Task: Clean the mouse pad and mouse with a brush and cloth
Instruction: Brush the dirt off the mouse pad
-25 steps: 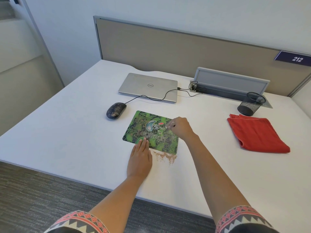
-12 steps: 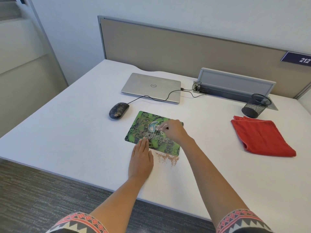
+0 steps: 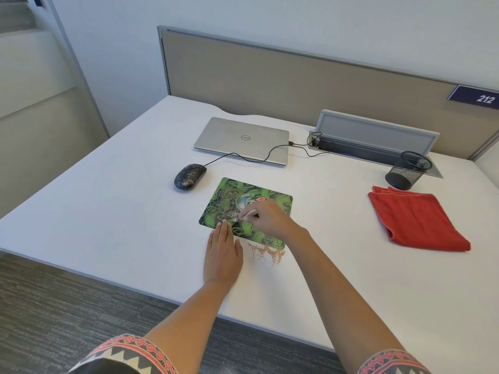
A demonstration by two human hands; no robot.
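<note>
A: White bench [image 3: 108,211] carries the green mouse pad [image 3: 225,194] near its front edge. State of the left hand [image 3: 222,252]?
B: Flat, fingers straight and together, fingertips pressing the pad's near edge.
A: And the right hand [image 3: 270,218]?
B: Fingers curled, pinching a thin brush [image 3: 247,215]; its tip touches the pad just beyond the left fingertips.
A: Other items?
B: Speckled mouse [image 3: 190,176] lies left of the pad. Red cloth [image 3: 415,218] lies folded, well apart at right. Brown crumbs [image 3: 266,252] sit just beside the pad's near edge.
</note>
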